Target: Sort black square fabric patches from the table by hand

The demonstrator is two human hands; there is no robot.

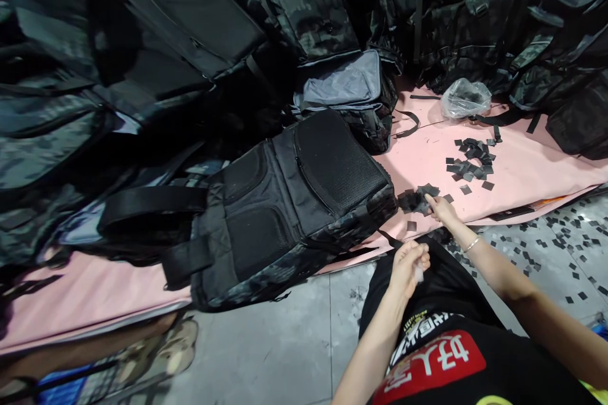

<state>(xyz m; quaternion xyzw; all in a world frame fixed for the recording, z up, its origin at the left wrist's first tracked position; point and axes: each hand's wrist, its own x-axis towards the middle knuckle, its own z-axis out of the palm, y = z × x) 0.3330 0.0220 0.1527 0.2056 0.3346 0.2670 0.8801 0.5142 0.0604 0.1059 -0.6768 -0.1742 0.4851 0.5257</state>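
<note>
A black backpack (294,202) lies on its side on the pink sheet (517,171), straps to the left. My right hand (441,209) reaches to a small heap of dark square patches (418,197) beside the backpack, fingertips pinched on them. My left hand (409,264) rests closed near my lap, gripping something small and pale that I cannot name. A bracelet circles my right wrist.
Many dark backpacks are piled along the back and left. More square patches (471,161) lie scattered on the sheet, with a clear plastic bag (465,99) behind them. Patches also litter the grey floor (560,247) at right. A sandal (173,345) lies bottom left.
</note>
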